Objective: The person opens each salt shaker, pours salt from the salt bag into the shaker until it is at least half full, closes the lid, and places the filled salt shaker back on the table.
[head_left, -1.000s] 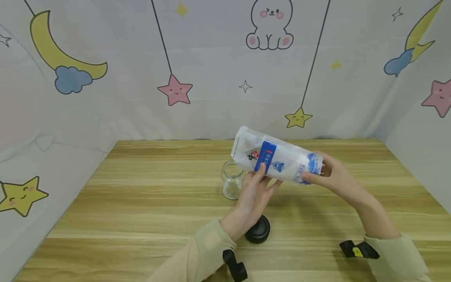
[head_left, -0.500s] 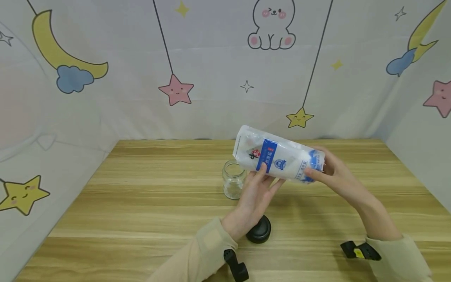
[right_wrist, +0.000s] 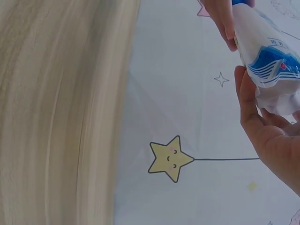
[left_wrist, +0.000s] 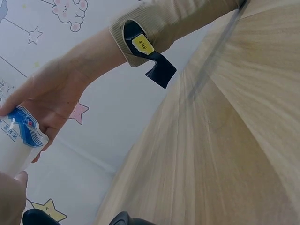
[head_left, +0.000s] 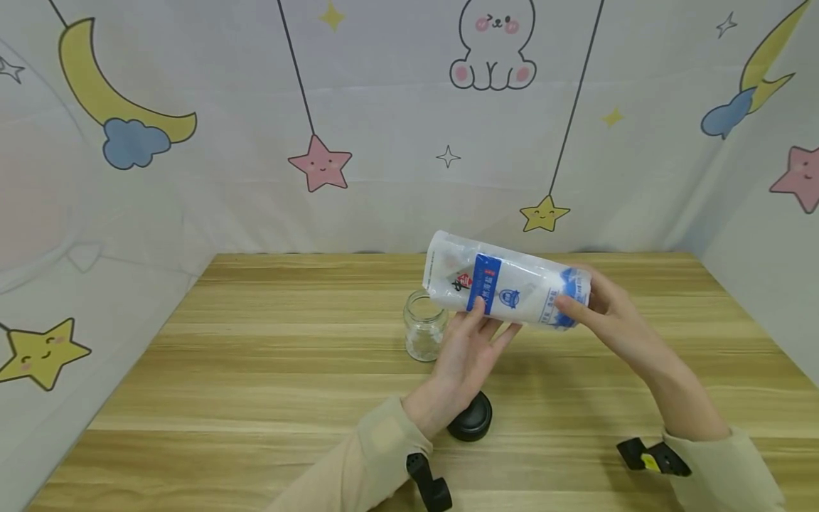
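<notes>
A white and blue bag of salt is held aloft over the table, lying nearly on its side, its left end overlapping the jar's rim in the head view. My left hand holds it from below near the left end, thumb on the printed front and fingers underneath. At the other end, my right hand grips the blue-printed part, which also shows in the right wrist view between the fingers and thumb. A clear glass jar stands without a lid just left of my left hand, whitish low down inside.
A round black lid lies on the wooden table close below my left wrist. Behind the table hangs a pale cloth printed with stars and moons. Each sleeve carries a black wrist mount.
The bag has levelled slightly, its right end rising a little in my right hand. Both grips stay as they were, and the jar and lid have not moved.
</notes>
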Motion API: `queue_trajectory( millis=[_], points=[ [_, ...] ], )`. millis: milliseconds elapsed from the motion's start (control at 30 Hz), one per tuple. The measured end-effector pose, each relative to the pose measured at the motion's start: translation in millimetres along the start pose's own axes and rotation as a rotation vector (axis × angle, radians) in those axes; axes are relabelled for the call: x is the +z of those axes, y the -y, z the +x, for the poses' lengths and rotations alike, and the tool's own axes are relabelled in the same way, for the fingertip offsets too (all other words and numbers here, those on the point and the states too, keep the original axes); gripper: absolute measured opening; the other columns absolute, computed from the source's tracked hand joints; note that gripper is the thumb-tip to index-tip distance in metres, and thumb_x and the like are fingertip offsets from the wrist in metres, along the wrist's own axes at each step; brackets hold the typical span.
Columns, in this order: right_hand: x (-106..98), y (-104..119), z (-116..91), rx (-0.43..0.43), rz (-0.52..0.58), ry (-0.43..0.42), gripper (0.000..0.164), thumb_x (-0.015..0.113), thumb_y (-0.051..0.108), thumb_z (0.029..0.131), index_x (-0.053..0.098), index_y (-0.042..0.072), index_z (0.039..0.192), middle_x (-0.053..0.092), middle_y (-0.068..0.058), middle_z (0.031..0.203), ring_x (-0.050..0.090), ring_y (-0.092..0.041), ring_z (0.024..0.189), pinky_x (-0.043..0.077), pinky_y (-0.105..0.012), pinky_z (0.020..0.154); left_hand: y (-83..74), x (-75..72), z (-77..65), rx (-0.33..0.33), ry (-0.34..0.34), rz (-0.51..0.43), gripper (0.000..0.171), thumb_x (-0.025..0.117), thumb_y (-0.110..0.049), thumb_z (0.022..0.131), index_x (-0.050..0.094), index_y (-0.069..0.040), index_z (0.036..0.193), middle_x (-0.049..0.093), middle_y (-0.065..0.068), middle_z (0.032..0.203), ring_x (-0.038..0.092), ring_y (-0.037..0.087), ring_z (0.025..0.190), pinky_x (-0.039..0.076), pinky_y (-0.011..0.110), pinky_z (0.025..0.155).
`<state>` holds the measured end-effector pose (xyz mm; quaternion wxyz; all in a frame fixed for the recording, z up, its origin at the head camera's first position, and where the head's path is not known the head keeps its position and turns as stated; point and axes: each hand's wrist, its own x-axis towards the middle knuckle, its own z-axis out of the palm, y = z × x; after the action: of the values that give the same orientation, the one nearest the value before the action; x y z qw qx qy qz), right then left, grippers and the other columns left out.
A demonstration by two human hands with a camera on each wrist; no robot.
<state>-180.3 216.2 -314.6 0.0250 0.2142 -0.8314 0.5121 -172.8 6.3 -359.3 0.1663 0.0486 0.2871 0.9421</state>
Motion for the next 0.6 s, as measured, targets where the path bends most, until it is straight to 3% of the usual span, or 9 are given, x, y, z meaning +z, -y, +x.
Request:
queue_trajectory(
  millis=[267, 600],
  points=[
    [4.4, 6.8, -1.6, -0.018, -0.015, -0.052, 0.037, 0.05, 0.013, 0.1, 0.044, 0.011, 0.137, 0.061, 0.014, 0.11, 0.063, -0.006, 0.091, 0.055, -0.022, 0.076, 0.6, -1.1, -0.2, 0.011, 0.046, -0.026, 0.043, 0.043, -0.023, 0.103, 0.035, -0.02, 0.144, 0.044, 0.005, 0.147, 0.043, 0.021, 0.137, 0.035, 0.043, 0.115],
    [7.1, 10.5, -1.3, -0.017, -0.047, -0.06, 0.039, 0.05, 0.015, 0.1, 0.043, 0.009, 0.138, 0.06, 0.014, 0.11, 0.063, -0.005, 0.092, 0.055, -0.022, 0.076, 0.3, -1.2, -0.1, 0.008, 0.043, -0.034, 0.043, 0.044, -0.025, 0.102, 0.036, -0.021, 0.144, 0.045, 0.004, 0.147, 0.043, 0.02, 0.137, 0.035, 0.043, 0.115]
  ],
)
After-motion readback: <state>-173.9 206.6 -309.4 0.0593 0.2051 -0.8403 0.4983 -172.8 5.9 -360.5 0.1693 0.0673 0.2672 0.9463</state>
